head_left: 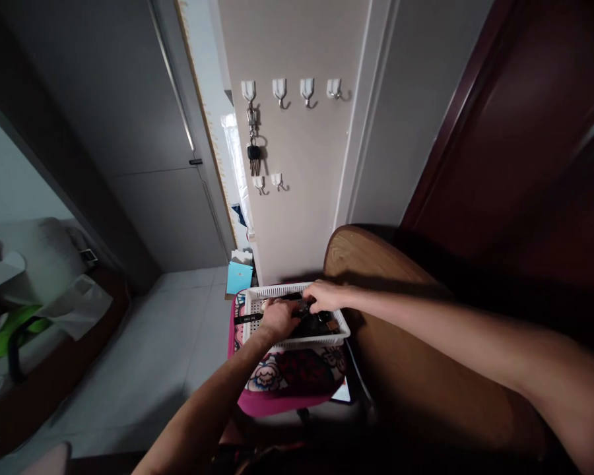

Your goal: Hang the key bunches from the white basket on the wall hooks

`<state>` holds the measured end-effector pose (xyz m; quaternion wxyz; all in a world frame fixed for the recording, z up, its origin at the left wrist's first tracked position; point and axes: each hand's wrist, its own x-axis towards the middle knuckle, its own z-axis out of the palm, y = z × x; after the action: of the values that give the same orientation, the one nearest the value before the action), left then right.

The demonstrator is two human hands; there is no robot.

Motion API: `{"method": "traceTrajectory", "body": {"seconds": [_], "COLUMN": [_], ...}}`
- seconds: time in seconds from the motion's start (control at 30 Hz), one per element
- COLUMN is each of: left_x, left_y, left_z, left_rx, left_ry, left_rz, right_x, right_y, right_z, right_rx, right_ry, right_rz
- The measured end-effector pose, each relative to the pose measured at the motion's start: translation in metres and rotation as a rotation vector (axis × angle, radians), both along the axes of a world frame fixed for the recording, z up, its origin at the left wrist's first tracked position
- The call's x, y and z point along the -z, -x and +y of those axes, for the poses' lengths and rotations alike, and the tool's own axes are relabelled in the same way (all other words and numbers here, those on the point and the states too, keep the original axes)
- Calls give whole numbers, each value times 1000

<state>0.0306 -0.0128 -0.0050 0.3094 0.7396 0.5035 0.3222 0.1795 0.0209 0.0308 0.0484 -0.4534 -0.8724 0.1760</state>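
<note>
A white plastic basket (344, 330) with slotted sides sits on a pink seat with a flowered cover (297, 379). Dark items (309, 324) lie inside it, too dim to name one by one. Over the basket's middle, my left hand (280, 318) has its fingers curled down among these items; what they grip is hidden. My right hand (324, 295) reaches in across the back right rim, with bent fingers closed at the dark items close to my left hand. A black strap (247, 318) with pale lettering hangs over the left rim.
Behind the basket, a panel carries several white hooks (279, 89), with a bunch of keys (253, 155) on one. A wooden board (391, 316) stands close on the right, under my right forearm. A blue box (239, 277) is on the floor at left, near a grey door (158, 211).
</note>
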Motion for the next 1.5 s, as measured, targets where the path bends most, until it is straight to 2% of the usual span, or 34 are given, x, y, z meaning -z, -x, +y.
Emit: {"method": "traceTrajectory", "body": {"seconds": [0.1,0.27,0.37,0.47,0.57,0.7,0.83,0.9,1.03,1.13,1.33,1.5], "left_x": [3,11,11,8,7,7,5,3,-3,-10,-24,-43], "left_y": [-2,-2,-1,1,3,4,3,2,-3,-6,-8,-8], "left_z": [-1,1,1,0,-1,-2,-3,-3,1,6,12,20], "left_rx": [64,84,47,-21,-40,-33,-81,-61,35,7,33,12], "left_ry": [-4,-110,-150,-167,-152,-118,-84,-44,108,212,275,249], "left_rz": [31,186,312,337,251,100,-102,-239,-514,-651,-795,-748], "right_x": [10,25,21,7,-8,-20,-22,-23,-28,-33,-40,-51], "right_y": [6,6,7,9,11,11,13,15,19,20,19,15], "right_z": [-5,-7,-3,3,10,14,11,9,5,4,7,15], "right_rx": [-6,-4,0,80,189,285,273,267,271,306,318,308], "right_ry": [-50,-125,-94,-62,-35,81,199,248,303,335,313,268], "right_rz": [-62,-66,-73,3,153,341,520,574,642,714,797,893]}}
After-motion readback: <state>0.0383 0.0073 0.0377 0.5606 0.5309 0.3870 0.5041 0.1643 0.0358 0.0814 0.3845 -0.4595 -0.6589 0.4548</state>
